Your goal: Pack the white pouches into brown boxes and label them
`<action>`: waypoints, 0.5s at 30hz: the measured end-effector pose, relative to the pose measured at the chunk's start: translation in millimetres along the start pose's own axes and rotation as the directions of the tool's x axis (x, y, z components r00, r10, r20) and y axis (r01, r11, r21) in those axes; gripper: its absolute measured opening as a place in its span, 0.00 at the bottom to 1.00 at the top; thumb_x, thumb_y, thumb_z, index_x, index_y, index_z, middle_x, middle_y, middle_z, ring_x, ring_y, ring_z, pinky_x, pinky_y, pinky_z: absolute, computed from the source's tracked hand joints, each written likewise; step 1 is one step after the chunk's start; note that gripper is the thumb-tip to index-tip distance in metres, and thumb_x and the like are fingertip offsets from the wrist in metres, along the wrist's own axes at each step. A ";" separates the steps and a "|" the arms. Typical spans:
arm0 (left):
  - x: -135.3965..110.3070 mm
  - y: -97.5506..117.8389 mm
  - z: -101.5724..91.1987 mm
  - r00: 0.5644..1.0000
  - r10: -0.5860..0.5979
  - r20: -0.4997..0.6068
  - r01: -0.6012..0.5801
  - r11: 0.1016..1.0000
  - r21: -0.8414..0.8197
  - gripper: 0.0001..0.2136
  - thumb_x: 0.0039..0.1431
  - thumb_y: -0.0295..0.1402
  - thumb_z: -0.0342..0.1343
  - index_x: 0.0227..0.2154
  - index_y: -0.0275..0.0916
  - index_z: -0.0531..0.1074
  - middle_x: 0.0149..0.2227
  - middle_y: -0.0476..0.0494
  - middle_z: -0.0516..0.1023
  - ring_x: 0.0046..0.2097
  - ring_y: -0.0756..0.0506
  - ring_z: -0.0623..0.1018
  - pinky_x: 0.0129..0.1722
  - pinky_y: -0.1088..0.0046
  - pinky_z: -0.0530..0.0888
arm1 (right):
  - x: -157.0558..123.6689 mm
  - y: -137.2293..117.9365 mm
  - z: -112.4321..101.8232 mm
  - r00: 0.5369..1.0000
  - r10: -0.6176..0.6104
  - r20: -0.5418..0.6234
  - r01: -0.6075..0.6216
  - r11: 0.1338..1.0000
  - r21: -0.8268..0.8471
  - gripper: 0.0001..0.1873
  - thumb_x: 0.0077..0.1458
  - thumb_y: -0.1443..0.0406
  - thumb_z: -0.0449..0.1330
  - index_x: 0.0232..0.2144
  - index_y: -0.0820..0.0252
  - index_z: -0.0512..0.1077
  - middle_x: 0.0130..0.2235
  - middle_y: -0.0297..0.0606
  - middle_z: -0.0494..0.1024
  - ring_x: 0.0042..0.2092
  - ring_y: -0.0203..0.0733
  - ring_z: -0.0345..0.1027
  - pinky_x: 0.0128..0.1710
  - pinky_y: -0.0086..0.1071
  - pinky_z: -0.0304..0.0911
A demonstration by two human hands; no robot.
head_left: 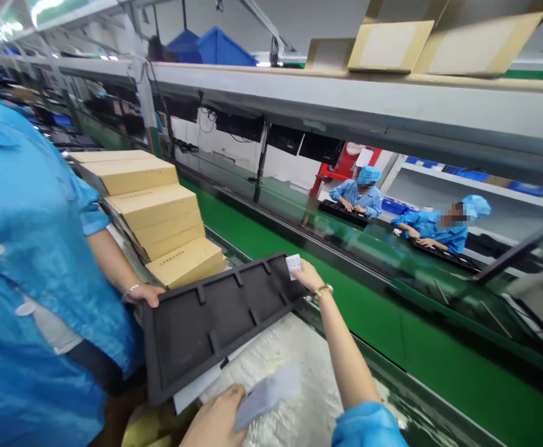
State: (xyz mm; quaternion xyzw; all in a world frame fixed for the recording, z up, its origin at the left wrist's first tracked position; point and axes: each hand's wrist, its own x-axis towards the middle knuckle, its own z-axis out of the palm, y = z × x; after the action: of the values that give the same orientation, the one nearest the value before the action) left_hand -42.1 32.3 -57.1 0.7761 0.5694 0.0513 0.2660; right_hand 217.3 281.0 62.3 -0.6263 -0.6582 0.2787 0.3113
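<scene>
A long black tray (224, 310) with raised rims and short ribs lies tilted in front of me. At its far right end, my right hand (309, 277) is closed on a small white printed label (293, 266); how firmly it also grips the tray edge is hidden. Low in the view, my left hand (219, 417) is closed on a thin pale bluish sheet or packet (269, 392), blurred by motion. A co-worker's hand (146, 294) holds the tray's near left end.
Brown cardboard boxes (150, 205) are stacked behind the tray. A silvery wrapped surface (294, 354) lies below it. Alongside runs a green conveyor belt (368, 310). A co-worker in blue (33, 248) stands at the left. Two people (443, 226) work across the line, under an overhead shelf (345, 93).
</scene>
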 end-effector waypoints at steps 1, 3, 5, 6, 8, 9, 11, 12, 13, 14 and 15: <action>11.0 9.9 4.1 0.999 0.035 -0.020 -0.034 0.999 0.036 0.21 0.51 0.31 0.55 0.50 0.47 0.74 0.53 0.45 0.78 0.54 0.39 0.78 0.54 0.64 0.73 | -25.3 14.7 -13.5 0.999 0.001 -0.040 0.002 0.998 0.058 0.17 0.63 0.60 0.61 0.51 0.61 0.70 0.51 0.41 0.75 0.49 0.46 0.71 0.49 0.44 0.69; 36.0 29.6 9.9 0.992 0.088 -0.095 -0.076 0.989 0.128 0.26 0.50 0.29 0.55 0.55 0.41 0.71 0.57 0.37 0.75 0.59 0.35 0.73 0.59 0.58 0.67 | -84.1 44.5 -35.6 0.992 0.037 -0.123 -0.016 0.985 0.173 0.21 0.63 0.59 0.58 0.56 0.59 0.67 0.52 0.42 0.76 0.48 0.45 0.72 0.45 0.38 0.68; 62.0 48.4 13.5 0.980 0.134 -0.147 -0.108 0.978 0.176 0.31 0.49 0.28 0.55 0.60 0.36 0.66 0.60 0.32 0.70 0.63 0.33 0.67 0.62 0.54 0.62 | -144.9 71.4 -46.0 0.977 0.113 -0.179 -0.063 0.962 0.265 0.26 0.62 0.53 0.55 0.56 0.61 0.67 0.48 0.44 0.78 0.42 0.45 0.73 0.37 0.33 0.67; 73.6 57.0 15.0 0.975 0.148 -0.167 -0.118 0.977 0.178 0.32 0.50 0.28 0.55 0.62 0.35 0.63 0.61 0.31 0.68 0.63 0.33 0.66 0.62 0.54 0.61 | -172.2 82.8 -45.9 0.967 0.155 -0.204 -0.089 0.950 0.300 0.29 0.60 0.50 0.55 0.55 0.62 0.68 0.47 0.45 0.79 0.39 0.45 0.73 0.34 0.32 0.66; 90.2 71.7 18.9 0.969 0.153 -0.196 -0.121 0.979 0.166 0.35 0.53 0.30 0.55 0.66 0.34 0.57 0.63 0.29 0.65 0.64 0.32 0.64 0.62 0.53 0.60 | -215.2 100.4 -35.7 0.944 0.223 -0.244 -0.131 0.930 0.343 0.32 0.55 0.46 0.58 0.52 0.64 0.71 0.42 0.45 0.80 0.35 0.45 0.73 0.30 0.31 0.64; 94.3 77.2 21.6 0.968 0.147 -0.206 -0.115 0.981 0.157 0.36 0.54 0.32 0.56 0.67 0.33 0.55 0.63 0.27 0.64 0.63 0.31 0.64 0.61 0.52 0.60 | -229.9 106.7 -26.5 0.934 0.251 -0.256 -0.150 0.922 0.356 0.33 0.53 0.45 0.59 0.50 0.65 0.72 0.39 0.45 0.81 0.33 0.45 0.72 0.28 0.31 0.63; 93.8 83.7 27.8 0.969 0.134 -0.206 -0.108 0.985 0.133 0.39 0.55 0.40 0.57 0.68 0.34 0.51 0.63 0.25 0.65 0.62 0.29 0.66 0.60 0.50 0.61 | -246.4 115.2 -3.0 0.917 0.287 -0.277 -0.175 0.914 0.365 0.35 0.50 0.42 0.59 0.46 0.66 0.75 0.34 0.44 0.81 0.30 0.46 0.72 0.26 0.32 0.62; 89.9 84.2 30.1 0.971 0.131 -0.199 -0.108 0.987 0.121 0.42 0.55 0.44 0.58 0.69 0.35 0.50 0.62 0.26 0.66 0.61 0.28 0.67 0.60 0.49 0.61 | -249.6 118.0 10.0 0.911 0.294 -0.289 -0.179 0.914 0.363 0.35 0.50 0.41 0.58 0.44 0.66 0.76 0.33 0.44 0.81 0.30 0.47 0.72 0.26 0.33 0.63; 84.3 82.6 30.7 0.973 0.130 -0.190 -0.110 0.988 0.112 0.44 0.53 0.48 0.60 0.69 0.36 0.49 0.61 0.27 0.67 0.60 0.28 0.68 0.59 0.49 0.62 | -250.4 120.1 23.2 0.907 0.292 -0.304 -0.176 0.918 0.356 0.36 0.50 0.40 0.57 0.44 0.65 0.77 0.34 0.45 0.81 0.31 0.49 0.73 0.27 0.34 0.65; 77.6 78.6 28.8 0.975 0.134 -0.179 -0.117 0.988 0.100 0.47 0.52 0.51 0.60 0.70 0.38 0.48 0.61 0.28 0.67 0.60 0.28 0.68 0.59 0.49 0.63 | -249.7 121.7 36.1 0.903 0.285 -0.321 -0.169 0.924 0.344 0.36 0.51 0.40 0.56 0.43 0.64 0.77 0.36 0.46 0.81 0.34 0.51 0.74 0.30 0.35 0.67; 70.2 72.2 23.5 0.975 0.145 -0.169 -0.133 0.988 0.082 0.48 0.52 0.53 0.60 0.70 0.40 0.46 0.61 0.30 0.68 0.60 0.29 0.68 0.59 0.49 0.63 | -248.1 122.7 48.6 0.897 0.275 -0.346 -0.160 0.932 0.326 0.35 0.51 0.39 0.55 0.43 0.64 0.77 0.38 0.47 0.82 0.37 0.53 0.75 0.33 0.37 0.69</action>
State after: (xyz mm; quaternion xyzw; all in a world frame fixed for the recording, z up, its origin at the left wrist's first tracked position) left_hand 53.1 72.8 -58.8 0.8154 0.5362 0.1179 0.1835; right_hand 265.6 41.9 -77.2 -0.6867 -0.4611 0.2764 0.4893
